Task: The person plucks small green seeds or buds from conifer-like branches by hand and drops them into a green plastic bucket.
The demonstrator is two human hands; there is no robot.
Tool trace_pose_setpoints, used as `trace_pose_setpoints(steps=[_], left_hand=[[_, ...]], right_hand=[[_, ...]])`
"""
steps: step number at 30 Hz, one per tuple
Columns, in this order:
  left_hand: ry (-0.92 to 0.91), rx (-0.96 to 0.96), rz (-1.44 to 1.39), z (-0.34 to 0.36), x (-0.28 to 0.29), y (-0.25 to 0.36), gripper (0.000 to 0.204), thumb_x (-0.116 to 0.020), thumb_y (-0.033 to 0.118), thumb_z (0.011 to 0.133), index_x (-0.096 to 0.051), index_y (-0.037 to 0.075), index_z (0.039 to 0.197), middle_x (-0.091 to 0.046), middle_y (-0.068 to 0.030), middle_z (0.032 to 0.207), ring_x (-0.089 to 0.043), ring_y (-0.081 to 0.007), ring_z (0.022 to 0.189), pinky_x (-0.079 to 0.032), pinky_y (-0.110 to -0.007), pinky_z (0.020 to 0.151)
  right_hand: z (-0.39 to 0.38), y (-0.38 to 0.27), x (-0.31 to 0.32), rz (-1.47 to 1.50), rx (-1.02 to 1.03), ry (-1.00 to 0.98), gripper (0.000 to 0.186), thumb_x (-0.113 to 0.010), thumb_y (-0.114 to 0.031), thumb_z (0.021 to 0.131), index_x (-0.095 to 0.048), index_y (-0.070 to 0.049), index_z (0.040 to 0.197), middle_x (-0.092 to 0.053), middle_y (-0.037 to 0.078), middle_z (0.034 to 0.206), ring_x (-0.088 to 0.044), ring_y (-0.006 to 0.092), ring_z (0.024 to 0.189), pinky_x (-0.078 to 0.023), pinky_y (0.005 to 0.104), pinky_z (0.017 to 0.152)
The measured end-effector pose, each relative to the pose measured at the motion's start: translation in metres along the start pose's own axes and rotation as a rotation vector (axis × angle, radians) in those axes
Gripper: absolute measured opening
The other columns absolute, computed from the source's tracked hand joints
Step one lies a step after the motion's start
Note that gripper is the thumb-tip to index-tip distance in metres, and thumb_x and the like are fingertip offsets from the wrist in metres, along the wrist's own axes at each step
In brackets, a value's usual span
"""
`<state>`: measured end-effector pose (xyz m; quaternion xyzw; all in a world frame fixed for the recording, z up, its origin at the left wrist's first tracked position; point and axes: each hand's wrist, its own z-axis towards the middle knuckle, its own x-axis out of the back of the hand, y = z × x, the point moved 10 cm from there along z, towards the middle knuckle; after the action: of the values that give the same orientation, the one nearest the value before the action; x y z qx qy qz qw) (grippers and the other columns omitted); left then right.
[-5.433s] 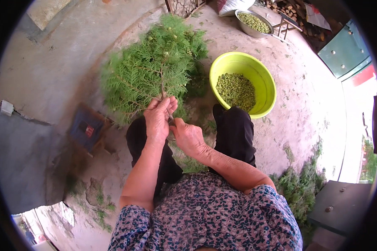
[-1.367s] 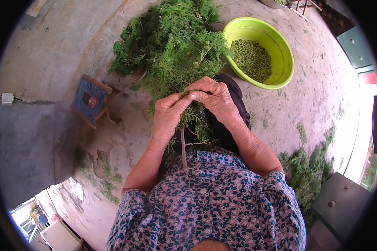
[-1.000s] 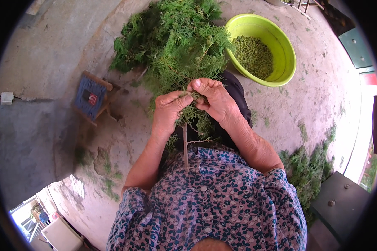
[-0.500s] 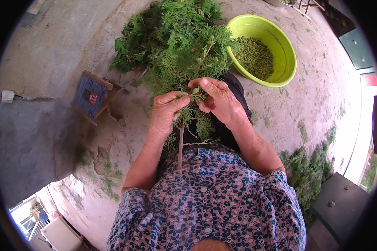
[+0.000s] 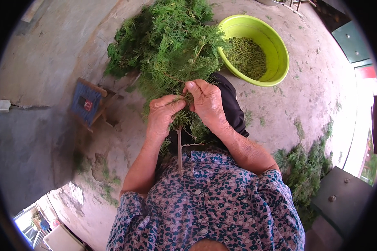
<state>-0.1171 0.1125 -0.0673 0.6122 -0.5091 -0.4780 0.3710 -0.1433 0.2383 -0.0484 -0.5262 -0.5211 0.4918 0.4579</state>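
A leafy evergreen branch [image 5: 179,150] lies over my lap, its bare brown stem pointing toward my shirt. My left hand [image 5: 163,113] is closed, thumb and forefinger pinching a green sprig of it. Close against those fingertips, my right hand [image 5: 208,104] is closed in a pinch too; what lies between its fingers is hidden. Past my hands rises a big heap of evergreen branches [image 5: 167,46] dotted with small green cones. Right of the heap stands a yellow-green plastic basin [image 5: 278,62], partly filled with small green cones [image 5: 246,58].
A small wooden stool with a blue woven seat [image 5: 86,102] stands on the concrete floor at left. More cut greenery [image 5: 305,167] lies at right, beside a dark metal panel [image 5: 343,201]. Loose green bits are scattered over the floor.
My right hand has shifted left and slightly down, its fingertips closing in on the left hand's. The green cone seen between them earlier is now hidden. The view has moved slightly.
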Motion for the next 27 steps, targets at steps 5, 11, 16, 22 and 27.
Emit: trace_pose_setpoints(steps=[5,11,16,22,27], left_hand=[[0.030,-0.028,-0.065,-0.007,0.017,-0.001,0.016,-0.069,0.014,0.073,-0.065,0.001,0.081,-0.055,0.0032,0.058,-0.033,-0.0009,0.041,-0.023,-0.017,0.038],[0.063,-0.040,-0.213,-0.007,0.035,0.000,0.015,-0.064,0.012,0.077,-0.060,-0.001,0.083,-0.058,-0.0031,0.068,-0.038,-0.0008,0.041,-0.027,-0.014,0.036],[0.017,-0.105,-0.424,-0.003,0.038,-0.001,0.010,-0.062,0.007,0.077,-0.062,-0.001,0.084,-0.063,-0.0067,0.072,-0.039,-0.0018,0.040,-0.028,-0.013,0.036],[0.013,-0.055,-0.431,-0.004,0.043,-0.005,0.012,-0.062,0.010,0.078,-0.059,-0.001,0.082,-0.058,-0.0041,0.067,-0.039,-0.0023,0.041,-0.029,-0.015,0.037],[-0.041,-0.035,-0.467,-0.003,0.034,-0.003,0.011,-0.064,0.009,0.076,-0.062,-0.001,0.081,-0.061,-0.0043,0.067,-0.040,-0.0010,0.039,-0.029,-0.013,0.035]], right_hand=[[0.037,0.020,0.069,0.503,-0.121,0.233,0.019,-0.048,-0.016,0.089,-0.057,0.000,0.084,-0.051,0.003,0.058,-0.042,0.0122,0.037,-0.037,0.0251,0.036],[0.088,0.026,0.161,0.932,-0.059,0.450,0.017,-0.050,-0.016,0.086,-0.054,0.001,0.086,-0.055,0.010,0.073,-0.056,0.0241,0.068,-0.048,0.0309,0.061],[0.120,0.050,0.279,0.359,0.171,0.585,0.039,-0.055,-0.022,0.084,-0.047,0.008,0.107,-0.060,0.016,0.094,-0.058,0.0220,0.088,-0.047,0.0293,0.076],[0.074,0.036,0.154,0.792,-0.238,0.407,0.026,-0.042,-0.003,0.088,-0.044,0.009,0.111,-0.056,0.021,0.095,-0.059,0.0309,0.082,-0.052,0.0392,0.076],[0.037,0.029,0.035,0.546,-0.350,-0.094,0.024,-0.049,-0.002,0.085,-0.048,0.011,0.106,-0.057,0.017,0.091,-0.061,0.0266,0.070,-0.054,0.0348,0.056]])
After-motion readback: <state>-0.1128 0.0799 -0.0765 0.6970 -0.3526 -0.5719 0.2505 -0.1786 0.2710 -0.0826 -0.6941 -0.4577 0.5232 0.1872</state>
